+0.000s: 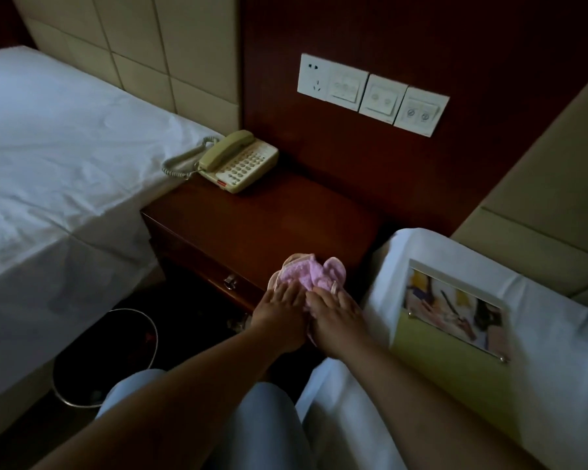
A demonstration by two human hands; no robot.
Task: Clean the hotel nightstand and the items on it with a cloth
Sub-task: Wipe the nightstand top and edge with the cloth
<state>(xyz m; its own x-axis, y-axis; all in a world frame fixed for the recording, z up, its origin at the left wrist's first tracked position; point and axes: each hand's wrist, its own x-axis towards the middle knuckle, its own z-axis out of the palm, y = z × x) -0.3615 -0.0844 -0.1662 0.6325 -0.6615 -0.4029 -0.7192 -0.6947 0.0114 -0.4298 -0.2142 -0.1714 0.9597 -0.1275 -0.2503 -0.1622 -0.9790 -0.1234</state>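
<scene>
A dark wooden nightstand point(252, 225) stands between two beds. At its front right corner lies a crumpled pink cloth point(306, 274). My left hand point(279, 317) and my right hand point(336, 320) lie side by side on the near part of the cloth, fingers stretched forward and pressing it onto the wood. A beige telephone point(241, 164) with a coiled cord sits at the back left of the nightstand top, far from both hands.
A white-sheeted bed point(48, 157) is on the left and another point(540, 334) on the right, with a picture menu card point(455, 310) on it. A black waste bin point(106, 357) stands on the floor left of my legs. Wall switches point(370, 93) sit above the nightstand.
</scene>
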